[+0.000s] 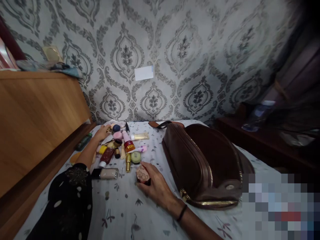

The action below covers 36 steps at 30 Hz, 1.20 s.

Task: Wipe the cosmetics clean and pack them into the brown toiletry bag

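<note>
On the patterned sheet (120,200), just nearer us than the green round container (136,157), we have the floral-lidded container (142,174) in our right hand (160,186). Grip: thumb on the near side, fingers along the far side, pinching it at its edges. Main risk, our call: the sides look dark and smooth, so a loose pinch could let it slip or tip. Can't tell if the lid is fastened; pressure on the lid alone might open it.

Our left hand (102,132) is at the far left of the pile, next to the dark blue rounded item (116,128). Fingers too small and partly hidden; can't tell if they're spread or pinching anything. Pulling from there could drag neighbours along, since the items lie crowded. The gold upright-looking tube (128,162) and amber-and-red jar (129,146) seem likely to roll if nudged. Our left sleeve (72,196) sits close to the black-capped bottle (109,173); a low sweep could catch it. Brown bag (190,160) gapes right of our right hand, and its zipper edge could snag our wristband (182,213).
</note>
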Each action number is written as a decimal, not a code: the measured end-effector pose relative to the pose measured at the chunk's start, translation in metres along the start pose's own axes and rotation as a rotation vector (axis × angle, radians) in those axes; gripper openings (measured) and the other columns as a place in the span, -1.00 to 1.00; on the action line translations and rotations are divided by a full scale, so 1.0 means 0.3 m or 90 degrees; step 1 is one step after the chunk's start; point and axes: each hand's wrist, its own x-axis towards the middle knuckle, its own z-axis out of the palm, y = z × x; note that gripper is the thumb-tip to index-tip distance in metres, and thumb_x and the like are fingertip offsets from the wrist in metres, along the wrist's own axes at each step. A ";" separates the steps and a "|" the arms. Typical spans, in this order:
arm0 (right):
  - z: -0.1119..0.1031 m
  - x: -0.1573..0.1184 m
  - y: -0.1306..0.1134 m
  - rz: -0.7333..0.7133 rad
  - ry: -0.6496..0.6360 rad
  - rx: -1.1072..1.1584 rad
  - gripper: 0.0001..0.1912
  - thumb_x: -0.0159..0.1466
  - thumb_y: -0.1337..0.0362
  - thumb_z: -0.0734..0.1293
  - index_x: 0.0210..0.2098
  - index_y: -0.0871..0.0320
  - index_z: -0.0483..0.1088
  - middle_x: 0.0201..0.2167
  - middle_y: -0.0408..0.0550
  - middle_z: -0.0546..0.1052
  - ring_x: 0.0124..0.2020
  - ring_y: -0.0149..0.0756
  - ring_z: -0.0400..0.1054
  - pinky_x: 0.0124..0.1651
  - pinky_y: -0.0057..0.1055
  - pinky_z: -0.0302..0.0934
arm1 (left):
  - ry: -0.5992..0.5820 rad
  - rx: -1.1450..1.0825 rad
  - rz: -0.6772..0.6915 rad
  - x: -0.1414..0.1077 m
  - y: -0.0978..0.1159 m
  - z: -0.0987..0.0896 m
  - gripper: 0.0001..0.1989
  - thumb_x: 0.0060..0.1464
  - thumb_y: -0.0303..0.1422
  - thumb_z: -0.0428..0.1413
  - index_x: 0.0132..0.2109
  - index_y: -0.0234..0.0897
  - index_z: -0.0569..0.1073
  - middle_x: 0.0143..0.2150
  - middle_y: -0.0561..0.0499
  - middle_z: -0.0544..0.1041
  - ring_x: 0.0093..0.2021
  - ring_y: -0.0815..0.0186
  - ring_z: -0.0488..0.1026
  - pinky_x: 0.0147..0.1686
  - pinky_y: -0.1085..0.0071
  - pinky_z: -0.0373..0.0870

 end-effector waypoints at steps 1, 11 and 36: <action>0.001 0.001 0.002 -0.005 0.000 -0.002 -0.29 0.07 0.40 0.46 0.21 0.17 0.31 0.10 0.10 0.47 0.13 -0.07 0.35 0.22 -0.11 0.23 | 0.010 0.012 -0.021 0.001 -0.003 -0.002 -0.51 0.14 -0.36 0.03 0.23 -0.12 0.32 0.09 -0.11 0.43 0.05 0.12 0.46 0.04 0.30 0.37; 0.003 0.001 0.005 -0.015 -0.001 -0.005 -0.30 0.08 0.40 0.46 0.21 0.13 0.30 0.08 0.08 0.48 0.12 -0.07 0.35 0.19 -0.11 0.24 | 0.047 0.072 0.061 -0.023 0.260 -0.002 -0.64 0.30 -0.37 -0.10 0.16 -0.28 0.41 0.25 -0.31 0.32 0.30 -0.18 0.20 0.22 -0.14 0.19; 0.020 0.012 0.036 -0.034 0.015 -0.017 -0.36 0.11 0.28 0.39 0.20 0.20 0.31 0.07 0.13 0.48 0.10 -0.05 0.38 0.18 -0.08 0.26 | 0.024 0.153 -0.189 -0.198 -0.107 -0.166 -0.61 0.30 -0.23 -0.06 0.17 -0.29 0.36 0.24 -0.37 0.40 0.23 -0.17 0.35 0.06 -0.03 0.35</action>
